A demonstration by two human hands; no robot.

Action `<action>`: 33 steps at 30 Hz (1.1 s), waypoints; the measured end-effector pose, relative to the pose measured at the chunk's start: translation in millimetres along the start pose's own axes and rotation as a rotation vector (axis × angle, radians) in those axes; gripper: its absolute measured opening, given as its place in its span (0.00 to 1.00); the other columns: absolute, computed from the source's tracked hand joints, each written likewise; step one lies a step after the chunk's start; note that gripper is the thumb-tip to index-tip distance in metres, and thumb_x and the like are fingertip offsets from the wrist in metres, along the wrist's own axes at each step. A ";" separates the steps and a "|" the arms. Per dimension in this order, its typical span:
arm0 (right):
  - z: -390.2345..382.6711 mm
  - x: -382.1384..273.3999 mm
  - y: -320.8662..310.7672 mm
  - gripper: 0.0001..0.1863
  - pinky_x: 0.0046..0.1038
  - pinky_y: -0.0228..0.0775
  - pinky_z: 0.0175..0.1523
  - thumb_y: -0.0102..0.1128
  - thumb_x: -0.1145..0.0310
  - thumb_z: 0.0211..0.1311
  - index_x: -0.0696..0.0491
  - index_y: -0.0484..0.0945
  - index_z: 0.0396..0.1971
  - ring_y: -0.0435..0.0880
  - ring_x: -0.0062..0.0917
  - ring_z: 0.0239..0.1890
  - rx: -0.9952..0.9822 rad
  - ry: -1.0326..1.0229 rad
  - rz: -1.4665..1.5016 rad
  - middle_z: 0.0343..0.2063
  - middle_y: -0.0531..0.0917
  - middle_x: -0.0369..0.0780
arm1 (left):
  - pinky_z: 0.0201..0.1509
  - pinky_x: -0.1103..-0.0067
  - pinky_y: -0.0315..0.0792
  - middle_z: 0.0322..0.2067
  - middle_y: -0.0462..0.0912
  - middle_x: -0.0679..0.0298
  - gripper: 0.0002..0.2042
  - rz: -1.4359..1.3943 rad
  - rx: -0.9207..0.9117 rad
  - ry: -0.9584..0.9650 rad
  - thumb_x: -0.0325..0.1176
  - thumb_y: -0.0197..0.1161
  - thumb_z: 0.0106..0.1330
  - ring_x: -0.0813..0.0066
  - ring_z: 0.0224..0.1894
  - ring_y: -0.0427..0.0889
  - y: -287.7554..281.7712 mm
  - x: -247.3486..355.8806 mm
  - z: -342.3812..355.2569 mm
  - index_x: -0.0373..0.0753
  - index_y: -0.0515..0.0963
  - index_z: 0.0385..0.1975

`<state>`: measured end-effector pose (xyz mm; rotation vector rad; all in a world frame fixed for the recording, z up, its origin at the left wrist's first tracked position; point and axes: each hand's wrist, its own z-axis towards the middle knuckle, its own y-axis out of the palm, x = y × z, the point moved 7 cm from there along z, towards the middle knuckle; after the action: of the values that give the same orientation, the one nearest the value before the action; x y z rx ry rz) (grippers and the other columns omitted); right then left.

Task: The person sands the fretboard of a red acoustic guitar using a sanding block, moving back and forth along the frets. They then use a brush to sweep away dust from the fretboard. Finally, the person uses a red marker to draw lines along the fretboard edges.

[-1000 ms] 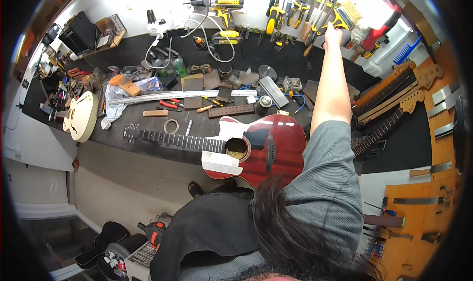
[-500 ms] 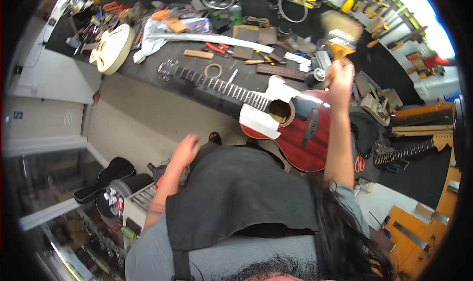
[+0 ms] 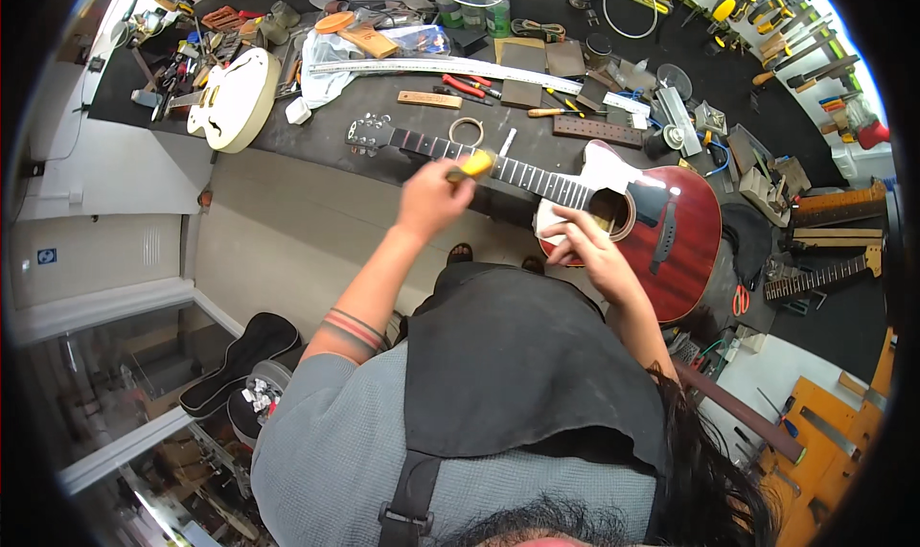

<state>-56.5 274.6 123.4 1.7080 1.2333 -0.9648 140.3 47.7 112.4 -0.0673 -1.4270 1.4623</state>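
Note:
A red acoustic guitar (image 3: pixel 697 255) lies along the bench edge, headstock to the left, with white masking (image 3: pixel 613 171) beside its soundhole and fretboard. My left hand (image 3: pixel 436 194) is closed on a yellow-handled brush (image 3: pixel 471 165) over the upper fretboard; the brush head is blurred. My right hand (image 3: pixel 589 250) hovers at the near side of the soundhole, fingers apart and loosely bent, with nothing visible held; it partly hides the lower masking.
The dark workbench (image 3: pixel 331 139) carries a cream guitar body (image 3: pixel 235 106), a long ruler (image 3: pixel 422 65), pliers and blocks. Tools hang on the wall (image 3: pixel 843 87). Spare necks (image 3: pixel 815 283) lie right. A black case (image 3: pixel 235 365) is on the floor at lower left.
The brush, taken from the wall rack by my right hand, has passed to my left hand and moved down-left over the fretboard. My right hand has dropped beside the soundhole.

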 end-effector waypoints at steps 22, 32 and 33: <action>-17.6 103.0 -51.9 0.41 0.46 0.58 0.82 0.69 0.62 0.71 0.66 0.63 0.77 0.61 0.59 0.80 0.388 0.322 -1.275 0.80 0.57 0.63 | 0.46 0.56 0.84 0.44 0.89 0.48 0.22 -0.160 -0.059 -0.146 0.41 0.61 0.68 0.44 0.43 0.89 11.3 -90.8 12.1 0.49 0.82 0.62; -8.7 108.8 -37.4 0.43 0.46 0.58 0.83 0.70 0.61 0.71 0.68 0.61 0.75 0.59 0.60 0.81 0.358 0.376 -1.363 0.79 0.55 0.67 | 0.44 0.56 0.85 0.45 0.87 0.54 0.24 0.134 0.441 -0.304 0.33 0.66 0.66 0.46 0.40 0.89 -120.4 -208.2 -2.1 0.48 0.79 0.64; -6.2 106.7 -37.4 0.43 0.46 0.58 0.83 0.70 0.60 0.70 0.68 0.61 0.75 0.59 0.60 0.81 0.355 0.377 -1.357 0.79 0.55 0.67 | 0.42 0.56 0.84 0.44 0.86 0.54 0.24 0.090 0.430 -0.206 0.32 0.65 0.65 0.45 0.39 0.89 -98.9 -197.8 0.0 0.48 0.79 0.63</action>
<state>-66.9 325.5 22.8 1.1437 2.7157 -1.7043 289.8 -110.0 71.1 0.2989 -1.2509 1.8652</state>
